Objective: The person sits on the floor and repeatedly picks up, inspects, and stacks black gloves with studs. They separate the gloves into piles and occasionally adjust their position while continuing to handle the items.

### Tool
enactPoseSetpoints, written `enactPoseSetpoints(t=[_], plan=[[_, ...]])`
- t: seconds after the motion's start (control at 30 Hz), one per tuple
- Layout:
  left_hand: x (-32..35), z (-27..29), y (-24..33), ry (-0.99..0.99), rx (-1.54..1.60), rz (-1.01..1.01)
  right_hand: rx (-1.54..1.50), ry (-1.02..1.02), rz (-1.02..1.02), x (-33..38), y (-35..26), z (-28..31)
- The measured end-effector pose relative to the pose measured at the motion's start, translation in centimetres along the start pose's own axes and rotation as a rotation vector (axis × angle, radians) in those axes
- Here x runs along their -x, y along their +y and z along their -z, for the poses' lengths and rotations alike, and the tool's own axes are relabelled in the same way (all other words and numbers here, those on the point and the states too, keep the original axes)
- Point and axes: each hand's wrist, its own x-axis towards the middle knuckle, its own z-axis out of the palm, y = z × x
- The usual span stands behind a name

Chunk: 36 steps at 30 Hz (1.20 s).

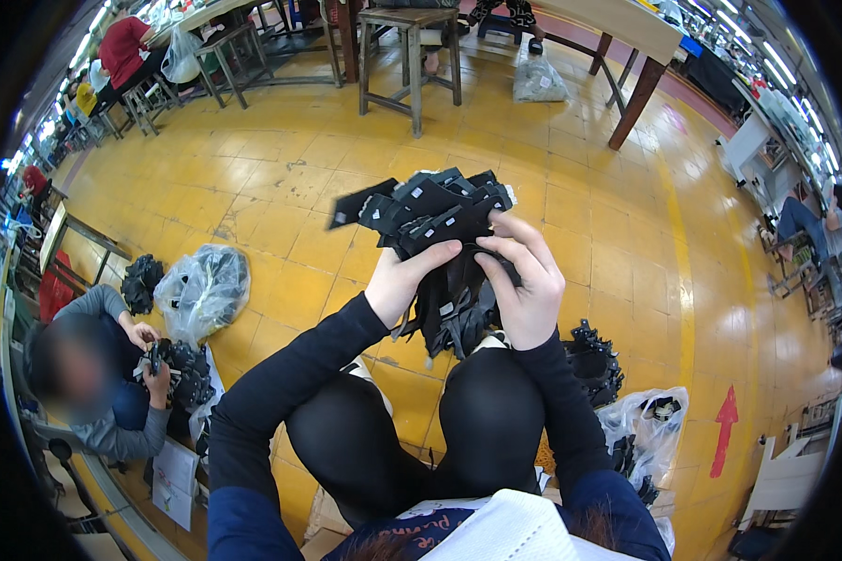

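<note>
- Here's the bundle of black pieces point(430, 213), fanned out in mid-air beyond the knees point(491, 411), small pale tags showing on several of them.
- The left hand point(398, 280) clamps it from the near left side: thumb pressed flat across the top, fingers out of sight beneath, a grip that likely keeps the loose layers from sliding apart.
- The right hand point(528, 280) comes in at the right edge, fingers bent and thumb close to the index fingertip; whether it pinches a single piece, I can't tell.
- Below the hands, dark strips point(458, 323) dangle between the forearms, perhaps left hanging because only the upper part is gripped.
- Down on the right, just beside the leg, a black heap point(591, 365) sits on the floor with a clear bag point(641, 407) nearer, both apparently within easy reach.
- Over on the left, a co-worker in a grey sleeve point(131, 439) handles dark pieces too, beside another plastic bag point(189, 318), presumably set there for the same convenience.
- Far side: a wooden stool point(407, 70) stands well apart from the hands.
</note>
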Motion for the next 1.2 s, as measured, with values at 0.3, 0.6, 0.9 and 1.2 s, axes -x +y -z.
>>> enactPoseSetpoints(t=[0.3, 0.6, 0.9, 1.2], plan=[[-0.4, 0.2, 0.0, -0.093, 0.216, 0.103, -0.102, -0.233, 0.234, 0.1, -1.0, 0.9], [0.1, 0.7, -1.7, -0.152, 0.28, 0.16, -0.001, -0.175, 0.082, 0.5, -0.2, 0.7], [-0.3, 1.0, -1.8, -0.134, 0.435, 0.185, -0.016, -0.042, 0.247, 0.1, -0.1, 0.8], [-0.6, 1.6, -2.6, -0.118, 0.283, 0.198, -0.02, -0.212, -0.077, 0.7, 0.3, 0.5]])
